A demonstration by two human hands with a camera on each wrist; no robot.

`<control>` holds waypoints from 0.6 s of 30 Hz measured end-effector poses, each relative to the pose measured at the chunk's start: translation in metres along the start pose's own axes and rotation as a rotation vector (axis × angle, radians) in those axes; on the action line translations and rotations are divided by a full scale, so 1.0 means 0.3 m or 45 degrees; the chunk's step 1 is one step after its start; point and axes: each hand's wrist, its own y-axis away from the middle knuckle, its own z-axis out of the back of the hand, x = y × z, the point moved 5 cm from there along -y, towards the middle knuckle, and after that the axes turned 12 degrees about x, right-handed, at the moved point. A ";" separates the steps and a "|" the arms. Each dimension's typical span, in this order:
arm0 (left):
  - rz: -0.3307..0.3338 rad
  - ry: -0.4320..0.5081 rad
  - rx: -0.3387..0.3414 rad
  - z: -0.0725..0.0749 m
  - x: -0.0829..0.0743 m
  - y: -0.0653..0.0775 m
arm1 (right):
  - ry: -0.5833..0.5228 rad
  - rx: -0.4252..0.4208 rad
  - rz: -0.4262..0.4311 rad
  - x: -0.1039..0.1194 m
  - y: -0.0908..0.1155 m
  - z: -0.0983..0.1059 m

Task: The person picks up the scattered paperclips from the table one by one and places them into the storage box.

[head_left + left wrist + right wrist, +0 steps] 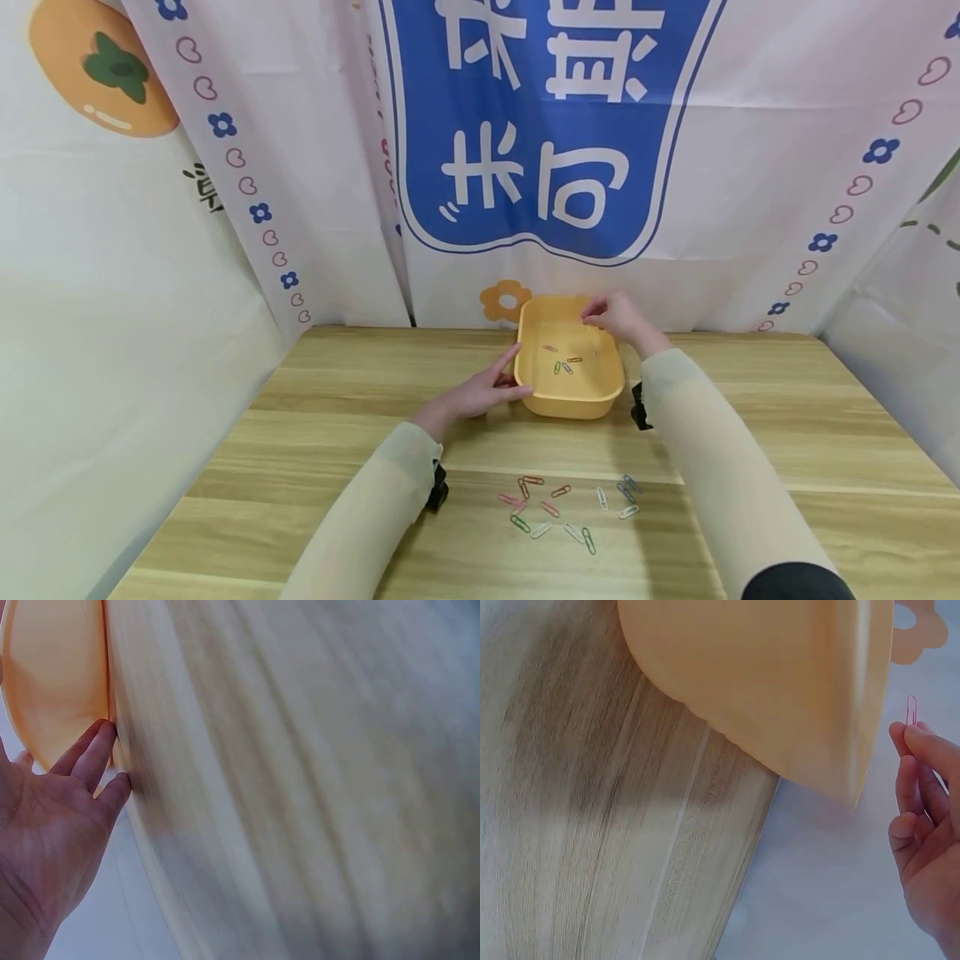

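1. Pinching a pink paper clip [911, 711] between thumb and forefinger, the right hand [617, 317] hangs at the far right corner of the yellow tray [570, 408], its other fingers curled in toward the palm
2. The pinched clip stands upright above the fingertips in the right wrist view; in the head view it is too small to make out
3. The left hand [483, 394] grasps nothing between its fingers; they lie spread and fairly straight, touching the near left side of the tray
4. The tray sits at the back of the wooden bench [360, 400], close to the hanging cloth [345, 283]
5. Inside it a few clips lie loosely on the floor, among them a green clip [557, 367], an orange clip [574, 360] and a pinkish clip [550, 348]
6. Nearer the person, between the forearms, more clips are scattered on the bench: red clips [533, 480], white clips [602, 498], blue clips [626, 492], dark green clips [588, 540] and further pink ones [550, 508]
7. Pale sleeves [367, 517] cover both forearms, and the cloth behind bears a large blue panel [517, 225] with white characters and an orange flower [492, 301] beside the tray
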 end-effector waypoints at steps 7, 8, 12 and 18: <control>-0.018 0.011 0.005 -0.002 0.001 -0.002 | 0.019 -0.004 -0.014 0.003 0.000 -0.009; -0.018 0.013 0.004 -0.002 0.003 -0.003 | 0.020 -0.001 -0.016 0.003 0.001 -0.009; -0.010 0.020 -0.004 -0.002 0.006 -0.005 | 0.017 0.005 -0.030 0.005 0.010 -0.005; -0.005 0.011 -0.010 0.001 0.007 -0.007 | 0.046 0.018 0.005 0.029 0.033 0.008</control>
